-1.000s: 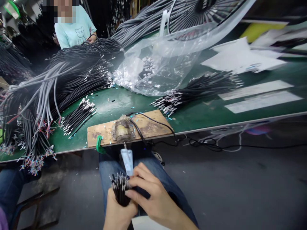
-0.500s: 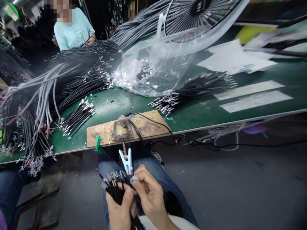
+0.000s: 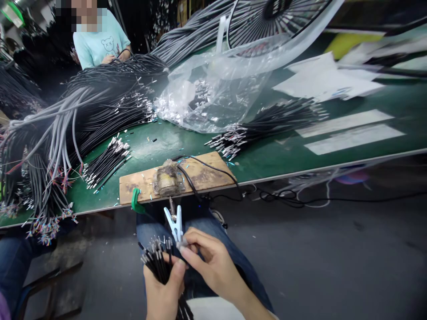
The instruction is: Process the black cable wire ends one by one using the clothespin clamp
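My left hand (image 3: 163, 284) is closed around a bundle of short black cables (image 3: 160, 262), their silvery tips pointing up and away from me. Beside it, my right hand (image 3: 208, 262) pinches with thumb and index finger at the edge of the bundle. A small greyish piece shows at those fingertips; what it is I cannot make out. Just above the pinch is a light blue clothespin (image 3: 174, 224), attached at a metal shaft (image 3: 171, 205). That shaft sticks out from a small motor (image 3: 167, 180) fixed on a wooden board (image 3: 210, 171).
The board lies at the green table's (image 3: 267, 164) front edge, by a green clamp (image 3: 136, 200). Cut cables (image 3: 108, 162), a larger cable pile (image 3: 100, 102), a plastic bag (image 3: 213, 98), another cable bundle (image 3: 263, 122) and a fan (image 3: 273, 22) occupy the table. A person (image 3: 100, 42) is behind it.
My right hand has shifted slightly left and up, closer to the clothespin's lower end. My left hand still grips the bundle. The person behind the table has moved their hands.
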A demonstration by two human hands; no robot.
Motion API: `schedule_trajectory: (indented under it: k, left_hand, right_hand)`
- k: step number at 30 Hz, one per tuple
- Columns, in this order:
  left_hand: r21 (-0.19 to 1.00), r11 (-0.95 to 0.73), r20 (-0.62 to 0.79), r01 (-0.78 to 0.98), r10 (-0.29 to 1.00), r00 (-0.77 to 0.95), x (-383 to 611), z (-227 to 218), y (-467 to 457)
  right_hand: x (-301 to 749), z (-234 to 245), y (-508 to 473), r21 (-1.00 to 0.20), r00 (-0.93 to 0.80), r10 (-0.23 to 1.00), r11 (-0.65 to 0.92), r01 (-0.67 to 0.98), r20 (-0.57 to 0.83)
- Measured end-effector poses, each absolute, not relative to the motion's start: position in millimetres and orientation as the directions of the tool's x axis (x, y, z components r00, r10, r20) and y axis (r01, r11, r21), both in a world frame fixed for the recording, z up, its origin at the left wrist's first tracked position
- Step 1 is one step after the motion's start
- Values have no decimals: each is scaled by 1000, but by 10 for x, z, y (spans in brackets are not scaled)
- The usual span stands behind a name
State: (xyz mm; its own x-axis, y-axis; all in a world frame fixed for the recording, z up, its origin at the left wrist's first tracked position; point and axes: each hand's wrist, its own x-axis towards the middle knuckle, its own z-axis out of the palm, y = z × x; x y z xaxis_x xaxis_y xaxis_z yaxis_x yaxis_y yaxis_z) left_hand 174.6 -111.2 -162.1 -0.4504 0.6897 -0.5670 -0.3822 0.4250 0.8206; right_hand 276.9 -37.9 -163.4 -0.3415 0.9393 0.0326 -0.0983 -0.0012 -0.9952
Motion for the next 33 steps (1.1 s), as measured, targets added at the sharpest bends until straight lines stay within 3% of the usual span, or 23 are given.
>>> schedule_trajectory:
  k: [3, 7, 12, 15, 20, 23, 25, 27, 30, 31, 33]
  left_hand:
    - [821, 423, -565, -383, 703, -433, 1736, -1608, -1101]
    - [803, 412, -569, -430, 743, -352, 1785, -1632, -1072]
    - [787, 410, -559, -461, 790, -251, 1812, -1672, -1062]
    - [787, 417, -558, -456, 795, -236, 1776, -1687, -1065]
    - [793, 410, -549, -450, 800, -240, 1733, -1696, -1062]
    - [803, 386, -534, -454, 805, -261, 1758, -1690, -1058]
    - [805, 374, -530, -460, 803, -274, 1789, -1676, -1053]
    - [803, 371, -533, -467, 797, -284, 1817, -1652, -1045]
    - [800, 374, -541, -470, 787, -296, 1828, -1599, -1020]
    - [802, 374, -541, -466, 786, -300, 1821, -1581, -1009]
    - [811, 374, -534, -450, 787, -308, 1795, -1550, -988]
  right_hand:
    - [2752, -1644, -396, -996, -333, 942, -1, -85, 27]
    - [2669, -1699, -468, -986, -166, 978, 108, -125, 128]
    - [2634, -1753, -497, -928, -273, 960, -150, -340, -55]
    - [2687, -1732, -452, -893, -253, 960, -213, -396, -117]
    - [2752, -1640, -384, -862, -328, 909, -370, -347, -258]
    - [2726, -1611, -411, -867, -282, 903, -404, -292, -325]
    - [2691, -1607, -463, -929, -164, 957, -274, -250, -238]
    - [2657, -1609, -527, -986, 3, 1000, -12, -167, -13]
    - [2636, -1630, -591, -933, 110, 929, 358, -32, 352]
    - [2638, -1641, -595, -912, 90, 909, 411, -23, 407]
    - [2651, -1662, -575, -922, 35, 923, 384, -52, 383]
